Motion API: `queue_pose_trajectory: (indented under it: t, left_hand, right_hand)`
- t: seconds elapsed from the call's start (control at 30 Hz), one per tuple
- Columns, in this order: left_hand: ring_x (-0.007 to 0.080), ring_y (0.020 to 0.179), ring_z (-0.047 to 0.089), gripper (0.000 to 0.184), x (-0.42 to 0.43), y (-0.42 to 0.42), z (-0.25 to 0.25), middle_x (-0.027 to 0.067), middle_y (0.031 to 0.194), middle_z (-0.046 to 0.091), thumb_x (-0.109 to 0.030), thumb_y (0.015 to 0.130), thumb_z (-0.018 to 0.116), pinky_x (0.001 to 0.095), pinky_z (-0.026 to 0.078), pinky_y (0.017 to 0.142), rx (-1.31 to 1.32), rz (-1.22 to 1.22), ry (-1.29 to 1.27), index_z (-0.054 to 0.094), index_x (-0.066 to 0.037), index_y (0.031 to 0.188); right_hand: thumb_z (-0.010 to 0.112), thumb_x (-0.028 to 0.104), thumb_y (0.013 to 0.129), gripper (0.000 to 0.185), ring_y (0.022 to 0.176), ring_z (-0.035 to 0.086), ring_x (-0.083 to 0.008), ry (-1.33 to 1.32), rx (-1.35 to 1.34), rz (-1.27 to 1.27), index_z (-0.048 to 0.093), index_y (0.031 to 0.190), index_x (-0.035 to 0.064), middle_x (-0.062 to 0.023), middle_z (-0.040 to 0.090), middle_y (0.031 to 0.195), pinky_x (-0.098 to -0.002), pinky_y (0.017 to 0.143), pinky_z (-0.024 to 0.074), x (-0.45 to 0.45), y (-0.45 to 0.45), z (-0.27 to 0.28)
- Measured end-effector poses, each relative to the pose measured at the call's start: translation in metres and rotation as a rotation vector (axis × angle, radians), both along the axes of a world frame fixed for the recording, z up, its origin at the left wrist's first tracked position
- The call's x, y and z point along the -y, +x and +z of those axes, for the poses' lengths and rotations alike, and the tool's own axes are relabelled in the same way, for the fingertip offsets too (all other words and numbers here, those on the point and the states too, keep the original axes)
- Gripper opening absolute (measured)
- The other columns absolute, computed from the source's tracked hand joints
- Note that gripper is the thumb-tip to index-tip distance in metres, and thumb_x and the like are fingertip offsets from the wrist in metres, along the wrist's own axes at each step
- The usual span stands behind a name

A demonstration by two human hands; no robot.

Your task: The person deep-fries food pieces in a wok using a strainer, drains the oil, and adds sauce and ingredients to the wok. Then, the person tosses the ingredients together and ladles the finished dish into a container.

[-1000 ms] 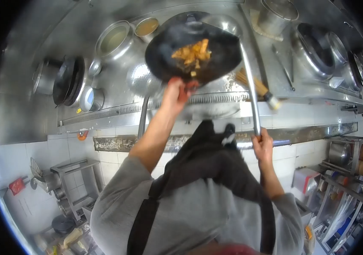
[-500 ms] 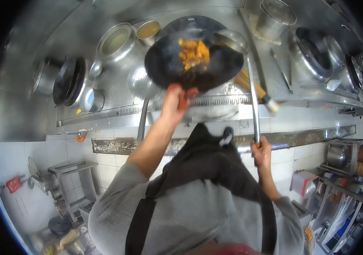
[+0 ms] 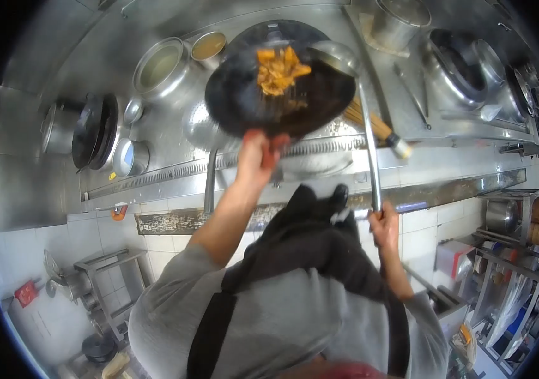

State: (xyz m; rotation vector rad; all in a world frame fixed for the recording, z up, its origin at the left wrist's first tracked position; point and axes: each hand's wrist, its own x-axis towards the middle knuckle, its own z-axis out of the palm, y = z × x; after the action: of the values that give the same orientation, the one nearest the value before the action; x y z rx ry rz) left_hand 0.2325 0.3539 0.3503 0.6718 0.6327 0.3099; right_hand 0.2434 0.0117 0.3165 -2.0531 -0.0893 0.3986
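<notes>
My left hand is closed at the near rim of a dark wok, with something red at the fingers. Orange-brown pieces of food are bunched toward the wok's far side, with smaller bits below them; whether they touch the metal I cannot tell. My right hand grips the end of a long-handled ladle. The ladle's bowl is up at the wok's far right edge. Behind the held wok, a second dark round pan partly shows.
A large pot of pale liquid and a smaller pot of brownish liquid stand back left. A perforated skimmer lies left of the wok. To the right are a bamboo brush, tongs and lidded pots.
The food has shifted up toward the wok's far side and bunched differently. The view has moved slightly, so the wok and ladle appear a little further left. Both hands keep their holds.
</notes>
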Motion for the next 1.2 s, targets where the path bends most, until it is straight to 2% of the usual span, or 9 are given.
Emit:
queue_pose_trajectory:
  t: [0.03,0.1,0.2,0.37,0.63,0.87,1.0,1.07,1.2]
  left_hand:
    - [0.0301,0.084,0.065,0.015,-0.011,0.024,-0.001,0.0043,0.065,0.042,0.002,0.072,0.040,0.0310,0.042,0.050,-0.003,-0.014,0.012,0.037,-0.012,0.066]
    - [0.0287,0.089,0.062,0.026,-0.040,0.060,-0.042,0.0220,0.099,0.059,0.001,0.074,0.039,0.0305,0.045,0.056,-0.020,-0.150,0.033,0.040,-0.010,0.097]
    - [0.0322,0.091,0.064,0.015,-0.050,0.079,-0.057,0.0200,0.090,0.060,0.001,0.076,0.039,0.0337,0.046,0.057,-0.092,-0.089,-0.010,0.042,-0.008,0.087]
    - [0.0195,0.080,0.066,0.050,0.004,-0.023,-0.061,0.0125,0.100,0.064,0.001,0.072,0.038,0.0246,0.048,0.050,0.046,-0.181,0.114,0.041,-0.006,0.122]
    - [0.0307,0.088,0.063,0.018,-0.039,0.067,-0.034,0.0143,0.091,0.061,0.003,0.074,0.040,0.0371,0.048,0.065,-0.022,-0.063,0.043,0.041,-0.008,0.088]
    - [0.0211,0.078,0.067,0.048,0.023,-0.012,-0.060,0.0122,0.105,0.063,-0.001,0.079,0.036,0.0239,0.042,0.039,-0.067,-0.133,0.180,0.040,-0.008,0.126]
    - [0.0253,0.084,0.066,0.031,0.004,0.012,-0.033,0.0141,0.111,0.057,0.004,0.071,0.039,0.0251,0.046,0.047,-0.057,0.029,0.023,0.045,-0.012,0.097]
    - [0.0294,0.084,0.065,0.017,-0.013,0.053,-0.027,0.0132,0.087,0.059,0.002,0.075,0.041,0.0244,0.040,0.043,0.012,-0.017,0.046,0.040,-0.013,0.084]
    - [0.0331,0.085,0.063,0.015,-0.048,0.096,-0.075,0.0154,0.090,0.056,0.001,0.078,0.038,0.0357,0.046,0.055,-0.004,-0.031,0.043,0.041,-0.010,0.088]
  right_hand:
    - [0.058,0.005,0.076,0.013,0.042,0.040,-0.0099,-0.003,0.031,0.013,0.046,0.071,0.0005,-0.0039,0.043,0.048,-0.0297,0.040,0.0336,0.003,0.000,-0.009]
    - [0.058,0.006,0.076,0.014,0.043,0.041,-0.0099,0.024,-0.004,-0.017,0.046,0.071,0.0004,-0.0043,0.043,0.048,-0.0299,0.040,0.0335,-0.002,-0.001,-0.006]
    - [0.058,0.006,0.076,0.014,0.043,0.043,-0.0109,0.028,-0.075,-0.053,0.046,0.071,0.0002,-0.0055,0.044,0.048,-0.0308,0.040,0.0340,-0.015,0.004,0.005]
    - [0.057,0.006,0.076,0.013,0.044,0.045,-0.0123,-0.024,0.056,-0.016,0.047,0.071,-0.0001,-0.0068,0.046,0.050,-0.0326,0.042,0.0361,-0.001,0.002,-0.001]
    - [0.056,0.006,0.077,0.015,0.044,0.043,-0.0099,-0.002,-0.059,-0.010,0.044,0.070,0.0007,-0.0045,0.044,0.050,-0.0281,0.040,0.0351,-0.008,0.013,0.008]
    - [0.057,0.008,0.076,0.011,0.043,0.045,-0.0150,0.010,0.111,0.033,0.051,0.079,-0.0004,-0.0073,0.046,0.049,-0.0322,0.043,0.0372,0.000,0.009,-0.008]
    - [0.058,0.009,0.077,0.014,0.044,0.045,-0.0145,-0.061,0.073,0.070,0.053,0.085,-0.0013,-0.0080,0.046,0.049,-0.0332,0.044,0.0376,-0.007,0.011,-0.006]
    - [0.058,0.010,0.077,0.014,0.044,0.044,-0.0137,0.005,0.096,0.105,0.051,0.082,-0.0010,-0.0087,0.047,0.050,-0.0339,0.044,0.0371,-0.024,0.022,-0.002]
    - [0.057,0.013,0.078,0.018,0.055,0.055,-0.0375,-0.154,0.179,0.200,0.049,0.083,-0.0023,-0.0211,0.055,0.060,-0.0452,0.054,0.0421,-0.037,0.055,-0.076]
